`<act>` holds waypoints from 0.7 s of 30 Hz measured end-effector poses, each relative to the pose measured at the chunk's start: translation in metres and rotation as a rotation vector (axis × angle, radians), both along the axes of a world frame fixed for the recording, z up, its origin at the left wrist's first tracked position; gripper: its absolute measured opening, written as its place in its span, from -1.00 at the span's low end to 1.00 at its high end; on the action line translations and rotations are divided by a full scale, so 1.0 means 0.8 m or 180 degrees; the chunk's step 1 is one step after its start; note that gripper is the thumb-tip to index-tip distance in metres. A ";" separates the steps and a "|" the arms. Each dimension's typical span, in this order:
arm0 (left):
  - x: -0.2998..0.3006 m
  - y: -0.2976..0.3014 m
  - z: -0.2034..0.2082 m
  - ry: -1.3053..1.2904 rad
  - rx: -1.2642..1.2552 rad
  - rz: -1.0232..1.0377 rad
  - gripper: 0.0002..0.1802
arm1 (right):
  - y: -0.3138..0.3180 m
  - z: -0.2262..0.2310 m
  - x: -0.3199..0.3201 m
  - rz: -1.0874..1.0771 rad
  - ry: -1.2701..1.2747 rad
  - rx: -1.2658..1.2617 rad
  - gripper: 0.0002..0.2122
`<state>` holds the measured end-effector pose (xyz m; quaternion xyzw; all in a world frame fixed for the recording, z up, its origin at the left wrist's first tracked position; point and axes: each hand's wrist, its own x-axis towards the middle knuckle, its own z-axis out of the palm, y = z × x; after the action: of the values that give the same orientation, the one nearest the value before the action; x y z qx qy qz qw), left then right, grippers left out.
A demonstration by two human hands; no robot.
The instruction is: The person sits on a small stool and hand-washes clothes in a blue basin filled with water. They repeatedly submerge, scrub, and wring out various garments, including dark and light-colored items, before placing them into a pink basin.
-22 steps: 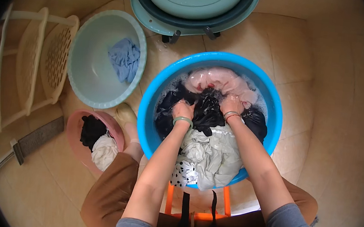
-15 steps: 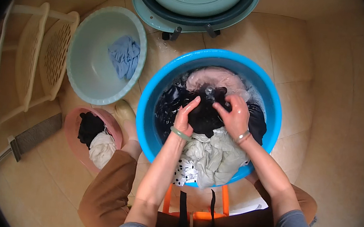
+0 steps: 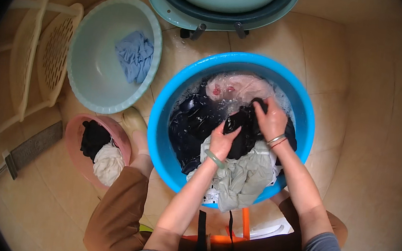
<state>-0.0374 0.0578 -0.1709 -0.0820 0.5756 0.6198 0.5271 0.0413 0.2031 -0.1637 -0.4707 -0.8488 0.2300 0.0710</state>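
A wet black garment (image 3: 244,136) is stretched between my two hands over the big blue tub (image 3: 158,135). My left hand (image 3: 223,140), with a green bangle at the wrist, grips its left part. Closed on its upper right part is my right hand (image 3: 272,121). Beneath and around them, soapy water holds dark clothes (image 3: 188,129) on the left and a pink garment (image 3: 240,87) at the far side. Pale grey-green cloth (image 3: 244,177) is heaped at the near side, hanging over the rim by my left forearm.
Left of the tub stands a pale green basin (image 3: 92,81) with a blue cloth (image 3: 135,57) inside. A pink basin (image 3: 75,148) nearby holds black and white clothes. Beyond the tub is a teal folding basin (image 3: 222,24). A cream rack (image 3: 30,56) and a grey brush head (image 3: 34,148) are far left.
Both hands have closed on the black garment and lifted part of it; before, their fingers were spread above it. The pink garment shows more now. The view has shifted slightly.
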 end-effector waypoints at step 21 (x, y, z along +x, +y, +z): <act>0.082 0.001 -0.015 -0.1938 -0.1066 0.0956 -0.29 | -0.040 -0.092 -0.006 0.1223 -0.0887 -0.0635 -0.78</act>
<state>0.0284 0.0585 -0.1831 -0.4310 0.4675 0.5347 0.5566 0.0368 0.1714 -0.2374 -0.3326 -0.8974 0.2548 -0.1385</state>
